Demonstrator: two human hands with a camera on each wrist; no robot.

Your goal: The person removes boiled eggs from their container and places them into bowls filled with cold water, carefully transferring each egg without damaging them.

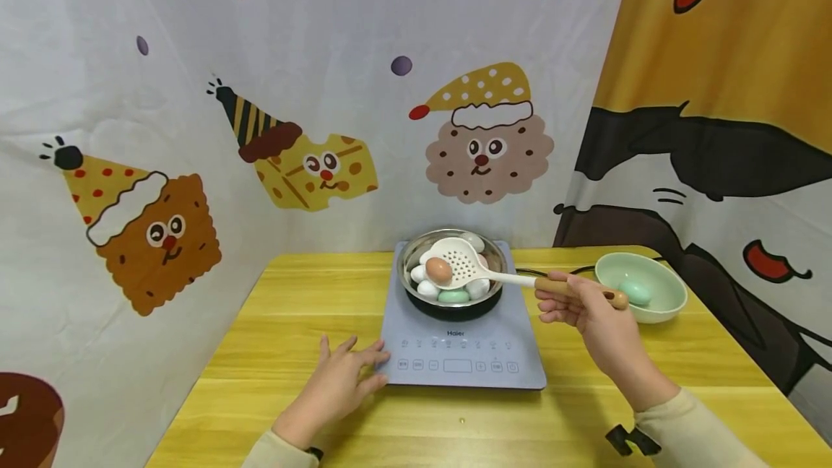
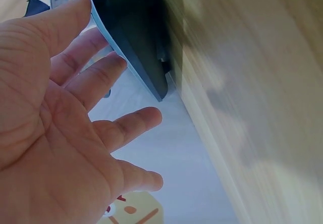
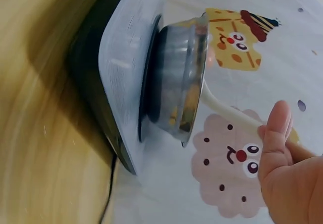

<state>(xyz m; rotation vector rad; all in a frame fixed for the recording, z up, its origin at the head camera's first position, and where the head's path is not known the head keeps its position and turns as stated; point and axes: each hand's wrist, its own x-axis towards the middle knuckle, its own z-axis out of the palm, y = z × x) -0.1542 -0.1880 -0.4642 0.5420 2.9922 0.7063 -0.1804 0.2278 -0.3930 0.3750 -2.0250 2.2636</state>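
My right hand (image 1: 598, 320) grips the wooden handle of a white slotted spoon (image 1: 463, 263). In the spoon's bowl lies a brown egg (image 1: 438, 270), held over a steel pan (image 1: 495, 260). Several white eggs (image 1: 427, 289) and a green egg (image 1: 453, 296) fill the pan, which stands on an induction cooker (image 1: 416, 327). My left hand (image 1: 341, 375) has its fingers spread, with fingertips touching the cooker's left front edge. In the left wrist view the palm of that hand (image 2: 65, 128) holds nothing. The right wrist view shows the pan (image 3: 176, 77) side-on, its inside hidden.
A pale green bowl (image 1: 663, 302) with one green egg (image 1: 635, 292) in it stands right of the cooker. A black cable (image 1: 581, 269) runs behind, between cooker and bowl. The wooden table (image 1: 312, 295) backs onto a cartoon-printed cloth (image 1: 364, 35).
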